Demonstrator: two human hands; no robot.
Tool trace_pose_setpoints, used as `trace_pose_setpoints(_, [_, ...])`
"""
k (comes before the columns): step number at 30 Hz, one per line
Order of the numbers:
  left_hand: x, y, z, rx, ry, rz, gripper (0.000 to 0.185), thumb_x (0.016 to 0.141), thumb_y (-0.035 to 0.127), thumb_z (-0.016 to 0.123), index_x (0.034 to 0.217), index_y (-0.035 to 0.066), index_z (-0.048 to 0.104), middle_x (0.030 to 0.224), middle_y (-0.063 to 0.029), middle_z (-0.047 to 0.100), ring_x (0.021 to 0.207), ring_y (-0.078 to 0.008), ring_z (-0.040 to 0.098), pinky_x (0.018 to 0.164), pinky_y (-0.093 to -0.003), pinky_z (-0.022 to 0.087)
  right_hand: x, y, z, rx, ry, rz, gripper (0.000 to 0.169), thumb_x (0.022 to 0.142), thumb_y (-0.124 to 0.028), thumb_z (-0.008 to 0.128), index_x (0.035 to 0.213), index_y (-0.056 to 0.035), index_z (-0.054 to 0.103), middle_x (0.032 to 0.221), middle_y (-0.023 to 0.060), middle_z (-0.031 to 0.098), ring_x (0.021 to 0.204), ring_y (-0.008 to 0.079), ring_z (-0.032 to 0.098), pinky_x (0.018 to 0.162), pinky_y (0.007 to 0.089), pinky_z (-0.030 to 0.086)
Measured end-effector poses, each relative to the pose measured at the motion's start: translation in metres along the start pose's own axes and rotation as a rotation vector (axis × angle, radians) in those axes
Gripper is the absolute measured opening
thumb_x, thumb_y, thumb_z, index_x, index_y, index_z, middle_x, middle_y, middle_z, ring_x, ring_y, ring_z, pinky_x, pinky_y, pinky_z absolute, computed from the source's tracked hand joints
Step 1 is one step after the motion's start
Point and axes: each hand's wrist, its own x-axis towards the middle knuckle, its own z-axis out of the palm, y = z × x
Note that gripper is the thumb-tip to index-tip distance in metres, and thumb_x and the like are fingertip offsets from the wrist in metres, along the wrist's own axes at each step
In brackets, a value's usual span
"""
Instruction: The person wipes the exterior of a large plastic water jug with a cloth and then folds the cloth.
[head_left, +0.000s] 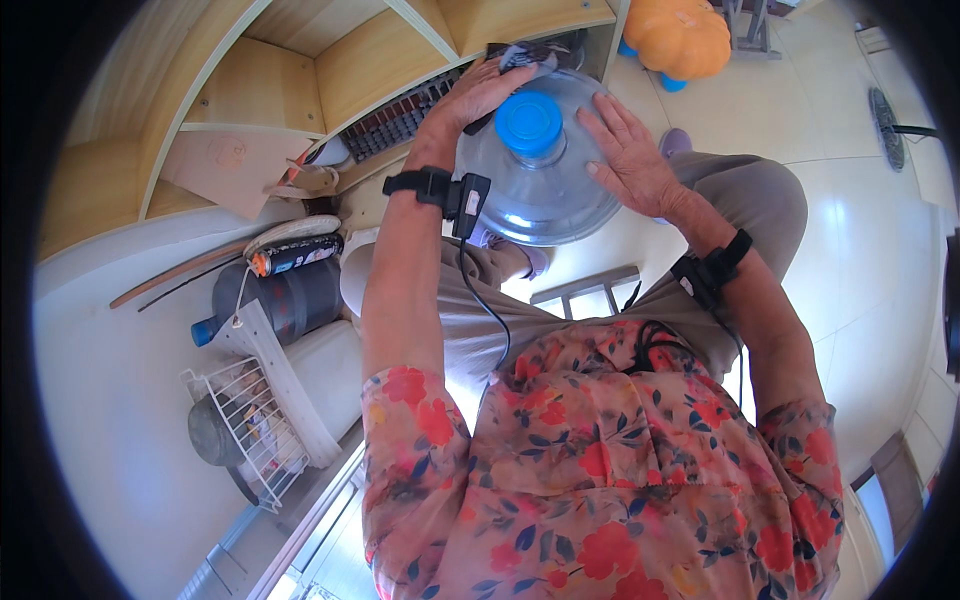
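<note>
A large clear plastic water jug (555, 195) with a blue cap (529, 124) stands upright between my knees. My left hand (487, 90) lies at the far left of its shoulder, on a dark patterned cloth (532, 56) that is partly bunched beyond the fingers. Whether the fingers grip the cloth or only press it against the jug is hard to see. My right hand (626, 154) rests flat on the right side of the jug's shoulder, fingers spread, holding nothing. The jug's lower part is hidden under its shoulder.
Wooden shelving (375, 67) borders the jug at the far left, with an abacus (382, 124) in a low compartment. An orange pumpkin (679, 37) sits beyond on the right. At left are a second water jug (285, 296) on its side and a white wire basket (255, 427).
</note>
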Motion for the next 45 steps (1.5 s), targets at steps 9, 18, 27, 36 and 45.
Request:
trace_pose_setpoints(9, [-0.041, -0.053, -0.010, -0.099, 0.169, -0.329, 0.065, 0.090, 0.052, 0.045, 0.126, -0.002, 0.049, 0.122, -0.0178, 0.056, 0.115, -0.0254, 0.049, 0.101, -0.0341, 0.033, 0.001, 0.000, 0.005, 0.018, 0.055, -0.016, 0.058, 0.090, -0.035, 0.047, 0.140, -0.0101, 0.031, 0.145, 0.0211, 0.024, 0.133, 0.0386, 0.023, 0.109, 0.0470, 0.021])
trace_pose_setpoints(18, [-0.186, -0.016, 0.086, 0.650, 0.235, 0.063, 0.094, 0.073, 0.033, 0.071, 0.145, 0.005, 0.019, 0.152, -0.0181, 0.012, 0.140, -0.0368, 0.009, 0.110, -0.0540, 0.011, 0.001, 0.003, 0.008, 0.009, 0.092, -0.022, 0.055, 0.090, -0.032, 0.048, 0.139, -0.0115, 0.032, 0.146, 0.0196, 0.024, 0.134, 0.0361, 0.023, 0.109, 0.0449, 0.022])
trace_pose_setpoints(27, [-0.167, 0.013, 0.141, 1.084, -0.023, 0.598, 0.062, 0.077, 0.021, 0.058, 0.136, 0.021, 0.042, 0.145, 0.0031, 0.033, 0.134, -0.0181, 0.028, 0.108, -0.0507, 0.021, 0.002, 0.010, 0.013, -0.054, 0.059, -0.034, 0.056, 0.092, -0.035, 0.046, 0.141, -0.0130, 0.030, 0.147, 0.0180, 0.023, 0.135, 0.0334, 0.022, 0.110, 0.0432, 0.021])
trace_pose_setpoints(36, [-0.229, 0.013, 0.100, 1.042, -0.190, 0.237, 0.061, 0.071, 0.017, 0.063, 0.131, 0.016, 0.049, 0.142, 0.0031, 0.037, 0.132, -0.0139, 0.030, 0.109, -0.0517, 0.020, 0.003, 0.002, 0.020, -0.035, 0.105, -0.024, 0.055, 0.093, -0.036, 0.045, 0.141, -0.0143, 0.030, 0.146, 0.0180, 0.023, 0.135, 0.0339, 0.022, 0.110, 0.0452, 0.020])
trace_pose_setpoints(45, [-0.257, 0.030, 0.060, -0.987, 0.840, -0.462, 0.054, 0.095, 0.042, 0.045, 0.129, 0.000, 0.042, 0.122, -0.0103, 0.054, 0.104, -0.0219, 0.058, 0.088, -0.0372, 0.049, 0.006, 0.001, 0.016, -0.040, 0.084, -0.008, 0.056, 0.091, -0.033, 0.050, 0.140, -0.0133, 0.031, 0.146, 0.0179, 0.025, 0.135, 0.0341, 0.023, 0.109, 0.0430, 0.023])
